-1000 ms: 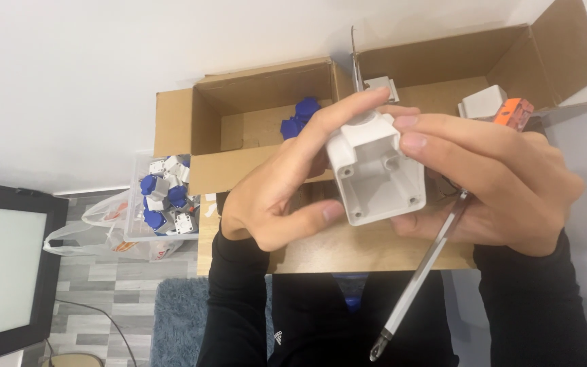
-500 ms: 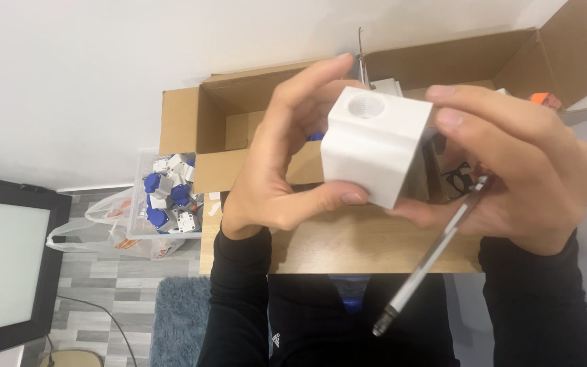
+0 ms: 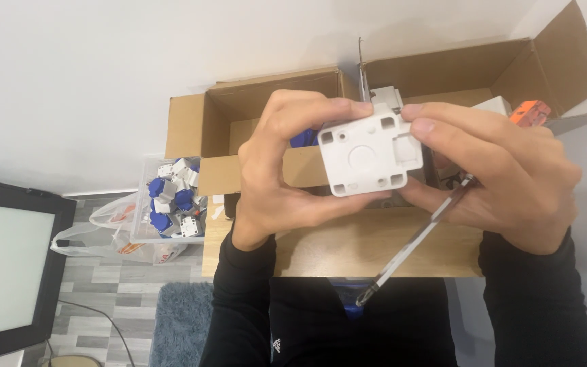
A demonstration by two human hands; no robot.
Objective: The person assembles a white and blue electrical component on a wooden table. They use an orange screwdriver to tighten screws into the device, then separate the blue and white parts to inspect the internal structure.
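**Two hands on a white plastic block, screwdriver tucked along for the ride**

Both hands are up close to the head camera, closed around a white plastic housing (image 3: pixel 369 151), a squarish moulded piece with a round boss in the middle and small holes at the corners. The left hand (image 3: pixel 287 173) pinches it from its side with thumb underneath and fingers curled over the top edge. The right hand (image 3: pixel 504 180) clamps the opposite edge with its fingertips, and it's also got a screwdriver (image 3: pixel 412 245) pinned against the palm, shaft angling down and away below the grip, probably parked there so the fingers stay free for turning the part. The flat face is turned toward the camera, looks like for a good look at it.

Behind the grip sit two open cardboard boxes (image 3: pixel 253 119) on a wooden table (image 3: pixel 348 248). Off to the left hand's side there's a clear tub (image 3: pixel 171 200) of blue and white parts, and past the right hand an orange tool (image 3: pixel 530 112) pokes out
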